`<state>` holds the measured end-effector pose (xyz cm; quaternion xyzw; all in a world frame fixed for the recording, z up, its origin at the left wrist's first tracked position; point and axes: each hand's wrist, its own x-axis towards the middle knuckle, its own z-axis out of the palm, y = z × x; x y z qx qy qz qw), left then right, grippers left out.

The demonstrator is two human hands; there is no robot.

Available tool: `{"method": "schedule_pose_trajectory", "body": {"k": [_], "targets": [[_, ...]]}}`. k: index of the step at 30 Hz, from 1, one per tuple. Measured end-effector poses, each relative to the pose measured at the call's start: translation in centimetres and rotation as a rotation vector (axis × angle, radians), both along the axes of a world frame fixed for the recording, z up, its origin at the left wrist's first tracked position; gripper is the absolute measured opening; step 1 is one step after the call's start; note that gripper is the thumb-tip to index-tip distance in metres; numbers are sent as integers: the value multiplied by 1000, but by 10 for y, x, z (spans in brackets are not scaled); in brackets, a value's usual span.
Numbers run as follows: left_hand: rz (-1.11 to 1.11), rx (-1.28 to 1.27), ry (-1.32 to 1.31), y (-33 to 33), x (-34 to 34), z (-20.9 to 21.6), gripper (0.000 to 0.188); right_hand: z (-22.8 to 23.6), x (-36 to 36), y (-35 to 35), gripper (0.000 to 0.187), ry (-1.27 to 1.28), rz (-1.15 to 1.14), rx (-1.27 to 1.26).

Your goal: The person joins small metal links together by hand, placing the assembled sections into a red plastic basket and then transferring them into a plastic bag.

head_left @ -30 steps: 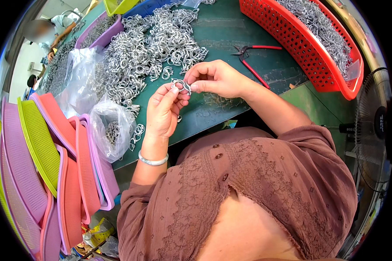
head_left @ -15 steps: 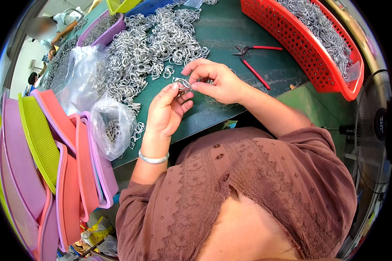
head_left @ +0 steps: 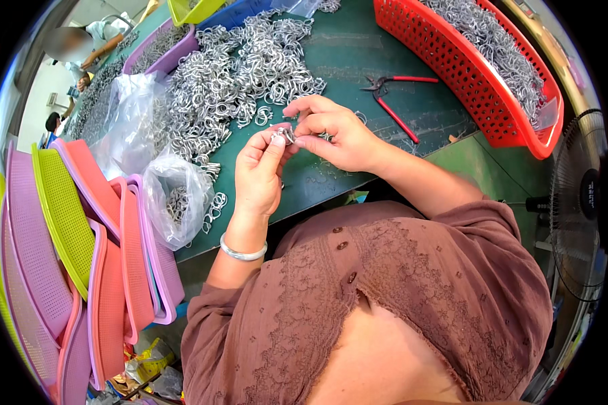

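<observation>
Over the green table (head_left: pixel 358 61), my left hand (head_left: pixel 260 172) and my right hand (head_left: pixel 331 135) meet fingertip to fingertip. Both pinch a small silver metal ring (head_left: pixel 282 136) between thumbs and forefingers. A silver bangle sits on my left wrist. Just beyond the hands lies a big heap of silver metal rings (head_left: pixel 240 74). Red-handled pliers (head_left: pixel 392 101) rest on the table to the right of my right hand.
A red perforated basket (head_left: pixel 473 88) full of rings stands at the right. Clear plastic bags (head_left: pixel 175 196) with rings lie left of my hands. Pink, purple and green trays (head_left: pixel 67 229) lean stacked at the left. A fan (head_left: pixel 581 202) stands at the right edge. Other people work far left.
Both hands have shifted slightly together over the table while still working the ring between the fingertips; the fingers of my right hand have re-gripped it.
</observation>
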<state>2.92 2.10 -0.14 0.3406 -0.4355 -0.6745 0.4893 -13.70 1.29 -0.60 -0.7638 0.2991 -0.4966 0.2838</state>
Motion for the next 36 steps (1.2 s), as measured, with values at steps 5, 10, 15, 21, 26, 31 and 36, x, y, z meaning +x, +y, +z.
{"method": "schedule_pose_trajectory", "body": {"k": [5, 10, 15, 21, 26, 31, 36], "targets": [[-203, 325, 353, -10, 13, 2, 17, 6, 2, -3, 13, 51, -104, -332], [-355, 461, 515, -19, 27, -2, 19, 16, 3, -10, 18, 100, -24, -390], [-179, 151, 378, -20, 28, -8, 14, 14, 10, -19, 15, 155, -25, -364], [84, -193, 47, -17, 22, -1, 10, 9, 25, -25, 9, 3, 44, 40], [106, -364, -90, -22, 29, -10, 4, 2, 32, -28, 7, -72, 8, 166], [136, -439, -134, -20, 27, -6, 6, 5, 31, -27, 5, -19, -47, -11], [151, -472, -140, -18, 25, -6, 7, 7, 29, -26, 9, 30, -98, -145]]}}
